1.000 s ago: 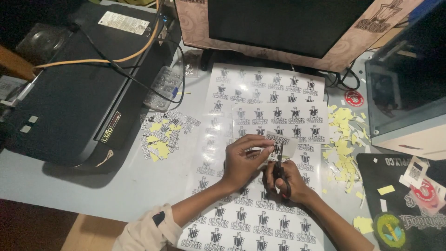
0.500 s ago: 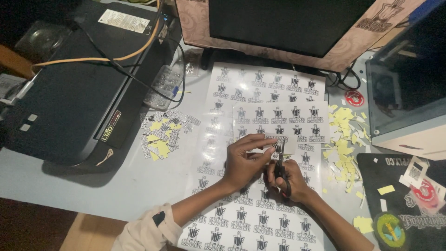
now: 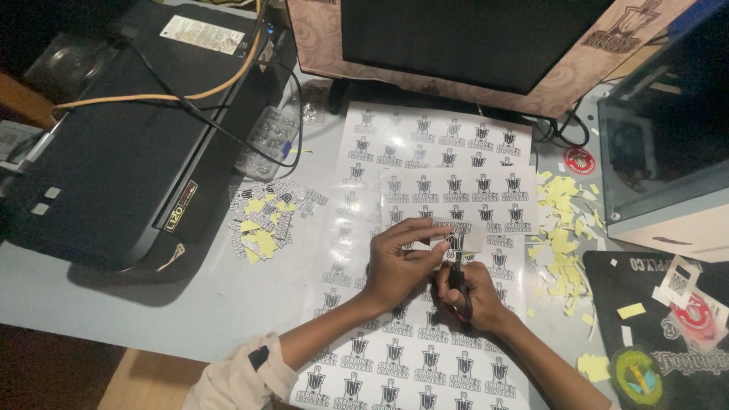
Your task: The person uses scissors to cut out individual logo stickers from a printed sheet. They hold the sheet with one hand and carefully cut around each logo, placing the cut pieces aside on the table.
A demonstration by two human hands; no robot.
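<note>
While our left hand pinches a small sticker piece taut above the printed sheets at mid-desk, our right hand grips the scissors, blades at the piece; yellow scraps lie toward the right edge.

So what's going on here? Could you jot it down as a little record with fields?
left hand: pinches a small sticker piece
right hand: grips black scissors, blades at the piece
underneath: printed sticker sheets spread over the table
left side: black printer, a pile of cut stickers beside it
right side: yellow scraps
back: dark monitor
</note>
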